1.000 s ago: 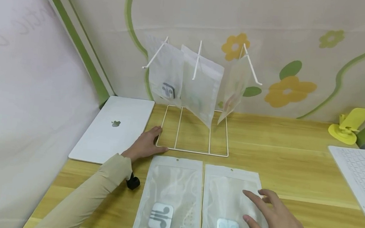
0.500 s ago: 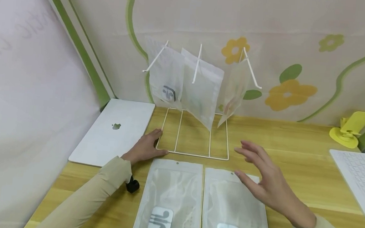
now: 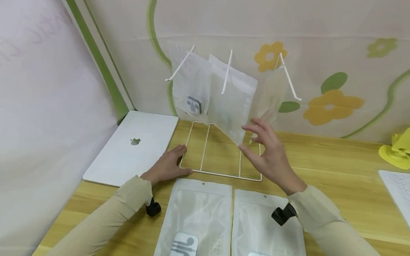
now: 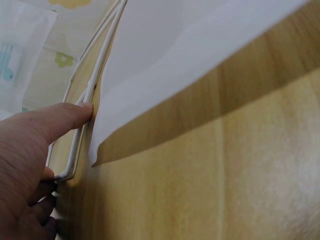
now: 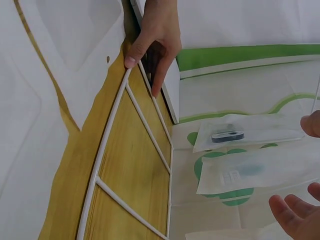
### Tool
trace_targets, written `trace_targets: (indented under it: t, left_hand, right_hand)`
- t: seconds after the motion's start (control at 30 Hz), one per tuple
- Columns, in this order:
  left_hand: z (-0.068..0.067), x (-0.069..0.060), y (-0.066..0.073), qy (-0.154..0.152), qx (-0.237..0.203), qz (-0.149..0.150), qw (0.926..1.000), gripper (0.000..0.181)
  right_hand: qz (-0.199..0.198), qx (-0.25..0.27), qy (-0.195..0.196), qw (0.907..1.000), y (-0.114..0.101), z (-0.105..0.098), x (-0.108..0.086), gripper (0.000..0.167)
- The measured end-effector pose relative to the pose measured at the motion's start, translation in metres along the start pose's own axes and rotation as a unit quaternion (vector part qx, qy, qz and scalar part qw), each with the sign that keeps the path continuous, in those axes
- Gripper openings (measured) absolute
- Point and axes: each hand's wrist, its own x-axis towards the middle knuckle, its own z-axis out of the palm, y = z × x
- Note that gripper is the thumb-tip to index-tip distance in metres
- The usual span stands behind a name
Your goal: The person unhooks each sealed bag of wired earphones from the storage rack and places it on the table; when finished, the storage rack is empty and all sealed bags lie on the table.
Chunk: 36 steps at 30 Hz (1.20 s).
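A white wire display rack [image 3: 219, 174] stands on the table, with translucent zip bags hanging from its hooks. My left hand [image 3: 167, 164] holds the front left corner of its base, thumb [image 4: 75, 114] on the front bar and fingers at the side bar. Around the lower edge of the middle bag [image 3: 233, 100], my right hand [image 3: 269, 153] has thumb and fingers apart; the right wrist view shows no pinch on it. The left bag [image 3: 190, 84] contains boxed earphones; the right bag [image 3: 270, 93] is partly behind my fingers.
Two zip bags lie flat before the rack: a left one [image 3: 199, 204] with grey earphones and a right one [image 3: 256, 212] with a pale blue item. A silver laptop [image 3: 131, 150] lies left; a yellow phone stand [image 3: 402, 147] and white keyboard [image 3: 409, 200] are right.
My right hand has moved from above the right flat bag up and left to the middle hanging bag. The left hand stays on the rack's corner.
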Motion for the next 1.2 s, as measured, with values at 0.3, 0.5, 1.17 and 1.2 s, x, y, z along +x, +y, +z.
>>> trace_targets:
  t: [0.3, 0.5, 1.17, 1.2]
  left_hand:
    - [0.001, 0.002, -0.001, 0.002, 0.01, 0.001, 0.9999, 0.093]
    - [-0.001, 0.002, 0.002, 0.001, 0.011, 0.007, 0.9999, 0.092]
    - [0.003, 0.001, -0.002, 0.007, 0.005, 0.005, 0.9999, 0.092]
    - [0.003, 0.001, -0.002, 0.007, 0.005, 0.005, 0.9999, 0.092]
  right_hand:
    - [0.022, 0.018, 0.007, 0.9996, 0.01, 0.019, 0.027, 0.047]
    - [0.028, 0.003, 0.016, 0.9995, 0.013, 0.026, 0.038, 0.045]
    - [0.076, -0.002, 0.099, 0.9922, 0.017, 0.044, 0.056, 0.022]
    - [0.072, -0.004, 0.102, 0.9922, 0.017, 0.043, 0.055, 0.022]
